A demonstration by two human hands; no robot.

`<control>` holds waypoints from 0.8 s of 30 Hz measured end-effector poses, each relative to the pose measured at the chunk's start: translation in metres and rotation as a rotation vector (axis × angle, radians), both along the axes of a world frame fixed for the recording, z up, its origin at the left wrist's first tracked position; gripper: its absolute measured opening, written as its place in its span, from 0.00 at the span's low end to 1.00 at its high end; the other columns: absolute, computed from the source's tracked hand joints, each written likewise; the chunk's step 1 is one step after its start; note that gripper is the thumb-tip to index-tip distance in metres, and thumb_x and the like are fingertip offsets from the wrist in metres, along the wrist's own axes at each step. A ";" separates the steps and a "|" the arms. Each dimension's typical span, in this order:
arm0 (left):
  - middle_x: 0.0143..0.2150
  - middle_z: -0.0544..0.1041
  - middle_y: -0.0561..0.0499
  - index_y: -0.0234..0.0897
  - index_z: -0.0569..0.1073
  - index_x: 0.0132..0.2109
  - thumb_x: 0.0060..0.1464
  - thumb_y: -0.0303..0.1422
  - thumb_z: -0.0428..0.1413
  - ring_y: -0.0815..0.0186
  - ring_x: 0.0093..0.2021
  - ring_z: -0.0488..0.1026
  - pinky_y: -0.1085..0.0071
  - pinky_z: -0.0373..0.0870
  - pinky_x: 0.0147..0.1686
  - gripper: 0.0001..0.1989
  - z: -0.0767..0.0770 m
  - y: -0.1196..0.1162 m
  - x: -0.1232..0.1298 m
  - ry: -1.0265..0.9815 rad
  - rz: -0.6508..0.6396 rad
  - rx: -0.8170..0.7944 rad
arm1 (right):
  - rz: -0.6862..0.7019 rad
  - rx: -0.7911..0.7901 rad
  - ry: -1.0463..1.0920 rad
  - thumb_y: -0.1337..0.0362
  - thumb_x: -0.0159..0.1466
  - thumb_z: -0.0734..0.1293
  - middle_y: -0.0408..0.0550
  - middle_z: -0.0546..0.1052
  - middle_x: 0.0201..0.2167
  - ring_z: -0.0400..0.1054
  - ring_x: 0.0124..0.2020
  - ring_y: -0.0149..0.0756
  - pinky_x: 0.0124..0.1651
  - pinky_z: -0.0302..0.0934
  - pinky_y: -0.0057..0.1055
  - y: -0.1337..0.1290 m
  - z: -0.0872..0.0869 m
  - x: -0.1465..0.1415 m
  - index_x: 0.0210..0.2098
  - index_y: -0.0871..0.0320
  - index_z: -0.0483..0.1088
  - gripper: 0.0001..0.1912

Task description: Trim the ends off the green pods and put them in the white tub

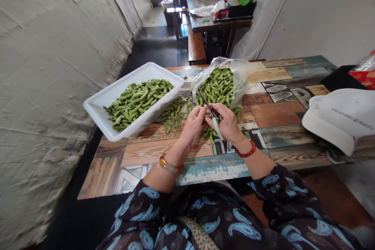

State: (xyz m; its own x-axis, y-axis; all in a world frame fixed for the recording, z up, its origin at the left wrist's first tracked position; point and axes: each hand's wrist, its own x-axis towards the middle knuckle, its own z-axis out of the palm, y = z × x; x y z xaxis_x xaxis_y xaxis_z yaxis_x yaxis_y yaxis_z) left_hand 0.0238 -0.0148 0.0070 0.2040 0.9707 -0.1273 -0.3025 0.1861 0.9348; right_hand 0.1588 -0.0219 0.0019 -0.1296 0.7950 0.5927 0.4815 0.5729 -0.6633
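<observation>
My right hand (pixel 224 122) is closed on scissors (pixel 216 124) with pale green handles, their dark blades pointing up and left toward the bag. Right beside it my left hand (pixel 195 123) has its fingers pinched together near the blades; what they hold is too small to make out. Just beyond both hands a clear plastic bag (pixel 240 76) lies open, full of green pods (pixel 218 86). Some pods have spilled below it. Left of my hands is a pile of green trimmings (pixel 173 116). A white tub (pixel 102 119) with many pods stands at the left.
The wood-patterned table (pixel 146 150) carries a white cap (pixel 341 115) at the right, near a black and red box (pixel 363 74). A rough wall runs along the left. Farther back are a bench (pixel 196 45) and a second table (pixel 202 25) with assorted items.
</observation>
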 end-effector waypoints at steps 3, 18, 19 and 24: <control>0.22 0.60 0.59 0.36 0.67 0.34 0.51 0.52 0.62 0.78 0.18 0.51 0.79 0.46 0.15 0.23 0.000 -0.004 -0.002 -0.018 -0.077 -0.008 | -0.026 -0.030 0.035 0.62 0.62 0.68 0.49 0.79 0.40 0.75 0.37 0.38 0.43 0.72 0.35 0.001 -0.003 0.001 0.46 0.54 0.73 0.13; 0.20 0.64 0.62 0.35 0.67 0.36 0.46 0.42 0.68 0.81 0.14 0.52 0.80 0.43 0.15 0.21 0.012 0.005 -0.027 -0.200 -0.027 0.011 | 0.025 0.082 -0.119 0.55 0.62 0.72 0.53 0.76 0.43 0.73 0.43 0.42 0.46 0.72 0.39 0.008 -0.008 0.013 0.50 0.57 0.71 0.20; 0.20 0.64 0.62 0.35 0.67 0.36 0.46 0.41 0.68 0.81 0.14 0.52 0.80 0.44 0.16 0.20 0.014 0.005 -0.028 -0.187 -0.014 0.027 | 0.038 0.088 -0.135 0.55 0.62 0.72 0.53 0.76 0.43 0.73 0.43 0.43 0.46 0.72 0.39 0.010 -0.009 0.014 0.50 0.57 0.71 0.20; 0.20 0.61 0.62 0.35 0.69 0.36 0.49 0.41 0.66 0.79 0.17 0.51 0.80 0.46 0.17 0.17 0.015 0.004 -0.031 -0.110 -0.004 0.097 | 0.096 0.065 -0.200 0.55 0.62 0.72 0.54 0.76 0.45 0.72 0.41 0.42 0.43 0.72 0.38 0.011 -0.013 0.018 0.53 0.56 0.70 0.23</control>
State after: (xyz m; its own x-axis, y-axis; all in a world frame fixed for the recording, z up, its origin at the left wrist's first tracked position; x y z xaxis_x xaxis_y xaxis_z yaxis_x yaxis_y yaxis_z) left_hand -0.0067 -0.0105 0.0220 0.2151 0.9765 -0.0097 -0.4040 0.0980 0.9095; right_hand 0.1767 -0.0107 -0.0115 -0.3229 0.7340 0.5975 0.5407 0.6612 -0.5201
